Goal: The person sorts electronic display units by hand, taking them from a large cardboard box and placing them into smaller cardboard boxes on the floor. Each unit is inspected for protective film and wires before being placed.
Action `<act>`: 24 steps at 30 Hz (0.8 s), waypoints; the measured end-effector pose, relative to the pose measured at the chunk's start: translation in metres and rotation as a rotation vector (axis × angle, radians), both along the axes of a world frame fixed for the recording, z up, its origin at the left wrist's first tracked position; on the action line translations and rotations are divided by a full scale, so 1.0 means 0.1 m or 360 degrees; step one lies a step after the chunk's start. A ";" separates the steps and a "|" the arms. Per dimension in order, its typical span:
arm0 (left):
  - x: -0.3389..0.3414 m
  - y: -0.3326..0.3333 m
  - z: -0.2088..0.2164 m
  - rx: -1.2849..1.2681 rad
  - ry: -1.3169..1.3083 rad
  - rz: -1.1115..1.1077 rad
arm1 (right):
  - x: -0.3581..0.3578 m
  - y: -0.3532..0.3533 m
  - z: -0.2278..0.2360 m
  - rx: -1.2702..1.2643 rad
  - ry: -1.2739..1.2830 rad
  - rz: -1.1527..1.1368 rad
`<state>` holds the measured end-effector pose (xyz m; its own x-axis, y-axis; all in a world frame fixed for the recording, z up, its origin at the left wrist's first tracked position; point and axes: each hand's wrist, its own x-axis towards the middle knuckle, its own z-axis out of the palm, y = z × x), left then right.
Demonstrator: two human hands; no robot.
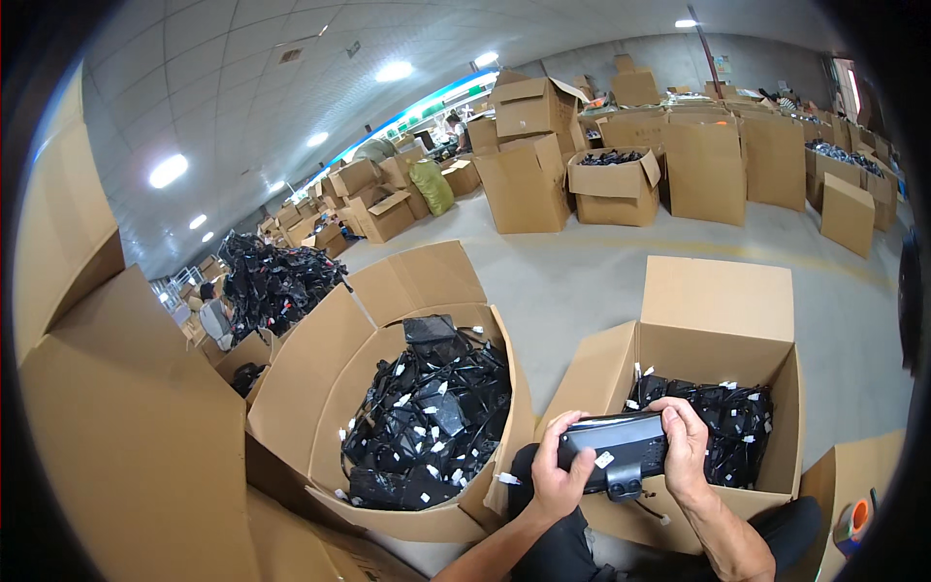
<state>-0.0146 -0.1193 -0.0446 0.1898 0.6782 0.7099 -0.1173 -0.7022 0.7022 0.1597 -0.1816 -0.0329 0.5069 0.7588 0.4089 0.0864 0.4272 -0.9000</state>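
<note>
While the left hand (559,477) grasps one end of a black unit (635,441), its thumb across the face, the right hand (685,448) grasps the other end, fingers curled over the upper edge. Between them the unit is held up in the air, its long side running roughly left to right, with a small white label (604,459) on its face and a bracket (624,479) jutting from its lower edge. A white plug (664,521) shows below, near the bracket; whether its lead belongs to this unit is hard to tell.

The step in hand looks like handling or checking a single unit. A next move would seem to call for a steady grip at both ends, with care that the bracket and any loose lead do not snag.

Just beyond the hands stands the right box (718,299), flaps up, holding dark units (737,417) and white plugs. To its left, the left box (417,281) holds a tangled pile (436,407) of similar ones. A roll of tape (853,519) sits at far right; farther off, a dark heap (276,281) rises and cartons (708,170) stand on the floor (572,276).
</note>
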 end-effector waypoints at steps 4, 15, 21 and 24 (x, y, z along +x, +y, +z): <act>0.00 0.12 0.10 -0.0333 -0.0058 -0.0011 | -0.03 0.02 -0.02 -0.0005 -0.0017 0.0040; 0.47 0.75 0.75 -0.0072 0.0477 -0.0338 | 0.81 0.19 0.70 -0.0521 -0.0871 0.0988; 1.47 0.99 0.42 -0.0643 0.0982 -0.1231 | 1.56 0.20 0.50 -0.0086 -0.0120 0.0163; 1.88 1.15 -0.20 -0.1114 0.1307 -0.1307 | 2.02 0.23 0.06 -0.0496 0.0040 0.0038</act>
<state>0.1736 -0.0047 -0.0644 0.9094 0.3348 -0.2469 0.2956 -0.1026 0.9498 0.3619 -0.1589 -0.0269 0.4942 0.8576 0.1422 0.0556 0.1320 -0.9897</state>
